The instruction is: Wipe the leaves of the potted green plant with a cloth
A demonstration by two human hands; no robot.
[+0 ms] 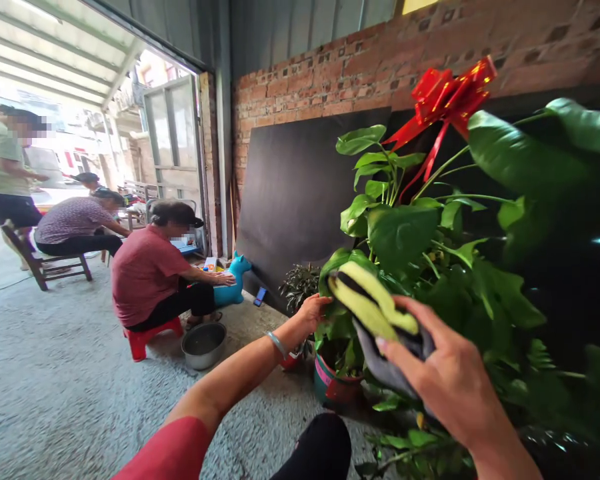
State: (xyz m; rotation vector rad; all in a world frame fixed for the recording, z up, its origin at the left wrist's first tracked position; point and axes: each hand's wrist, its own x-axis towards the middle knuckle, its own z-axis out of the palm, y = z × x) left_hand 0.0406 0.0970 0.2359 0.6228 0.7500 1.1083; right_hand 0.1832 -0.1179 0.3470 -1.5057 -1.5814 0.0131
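My right hand (445, 370) grips a folded grey and yellow-green cloth (367, 293), slightly blurred, against a broad green leaf. My left hand (313, 315), a bangle on its wrist, reaches to the left edge of that leaf (343, 259). Its fingers are closed at the leaf's edge, with the fingertips partly hidden. The leaf belongs to a large leafy plant (405, 233) with a shiny red bow (445, 97) at its top. Below the hands stands a green and red flowerpot (337, 387).
A smaller dark-leaved plant (300, 287) is just beyond my left hand. Black boards (295, 200) lean on the brick wall. To the left, a person (150, 273) sits on a red stool (153, 339) beside a metal basin (204, 347), touching a blue animal toy (233, 283). Other people are further back.
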